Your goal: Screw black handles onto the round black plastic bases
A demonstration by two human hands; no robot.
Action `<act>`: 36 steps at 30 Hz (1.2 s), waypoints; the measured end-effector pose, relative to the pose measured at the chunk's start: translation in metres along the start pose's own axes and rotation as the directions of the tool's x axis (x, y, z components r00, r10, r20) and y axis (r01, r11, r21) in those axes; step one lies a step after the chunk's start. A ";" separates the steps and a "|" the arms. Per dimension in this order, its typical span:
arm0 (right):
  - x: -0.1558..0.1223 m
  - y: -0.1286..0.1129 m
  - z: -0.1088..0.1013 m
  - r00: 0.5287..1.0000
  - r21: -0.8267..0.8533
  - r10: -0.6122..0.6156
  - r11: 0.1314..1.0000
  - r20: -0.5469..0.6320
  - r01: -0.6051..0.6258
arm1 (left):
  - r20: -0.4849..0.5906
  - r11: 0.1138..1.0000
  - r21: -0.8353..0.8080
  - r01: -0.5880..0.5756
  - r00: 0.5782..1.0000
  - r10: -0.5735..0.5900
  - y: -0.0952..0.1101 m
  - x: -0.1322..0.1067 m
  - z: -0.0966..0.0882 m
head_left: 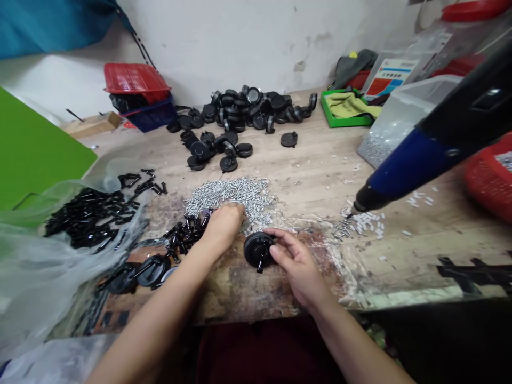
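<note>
My right hand (298, 266) grips the right edge of a black round disc part (256, 249) between thumb and fingers, just above the worn worktop. A small black lever-like piece sticks out from the disc toward me. To its upper left, my left hand (226, 221) is closed at the front edge of a pile of small silver screws (228, 194). Its fingertips point down and away, so whatever they pinch is hidden. Beside that wrist lies a heap of short black parts (186, 234). Several black discs with levers (154, 269) rest left of my left forearm.
A blue-and-black power screwdriver (416, 160) slants in from the right, its tip above loose screws and white plastic bits (368, 221). Black discs (240, 109) are heaped at the back. A clear bag of black parts (92, 216) lies left; a red basket (492, 178) stands right.
</note>
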State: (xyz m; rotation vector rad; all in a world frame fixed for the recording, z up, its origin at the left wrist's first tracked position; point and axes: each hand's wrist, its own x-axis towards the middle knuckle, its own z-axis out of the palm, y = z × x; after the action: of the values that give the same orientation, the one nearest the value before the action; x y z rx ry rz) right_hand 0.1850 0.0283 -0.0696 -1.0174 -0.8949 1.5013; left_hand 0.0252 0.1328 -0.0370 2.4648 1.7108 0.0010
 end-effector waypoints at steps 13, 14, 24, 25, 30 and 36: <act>-0.001 -0.007 0.002 0.998 0.093 0.062 0.994 0.016 -0.064 | -0.081 0.969 -0.243 -0.037 0.997 0.018 0.001 -0.018 -0.014; -0.001 -0.008 0.002 0.998 0.086 0.061 0.994 0.011 -0.062 | -0.110 0.955 -0.293 -0.050 0.994 0.019 0.006 -0.029 -0.016; -0.009 -0.018 0.007 0.997 -0.108 -0.076 0.991 0.016 0.077 | -0.473 0.581 -0.754 -0.305 0.867 -0.159 0.038 -0.092 -0.007; -0.010 -0.019 0.008 0.996 -0.139 -0.088 0.986 0.021 0.090 | -0.475 0.578 -0.758 -0.302 0.864 -0.171 0.038 -0.093 -0.006; -0.016 -0.027 0.008 0.990 -0.265 -0.138 0.954 0.039 0.144 | -0.490 0.551 -0.766 -0.330 0.855 -0.170 0.036 -0.097 -0.009; -0.017 -0.038 0.008 0.976 -0.413 -0.197 0.885 0.088 0.216 | -0.539 0.595 -0.726 -0.344 0.822 -0.182 0.037 -0.103 -0.009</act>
State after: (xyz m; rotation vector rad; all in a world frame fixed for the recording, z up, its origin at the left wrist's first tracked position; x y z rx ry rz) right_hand 0.1923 0.0173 -0.0289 -1.1562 -1.3558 1.1762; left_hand 0.0225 0.0247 -0.0156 1.8611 1.2491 1.3537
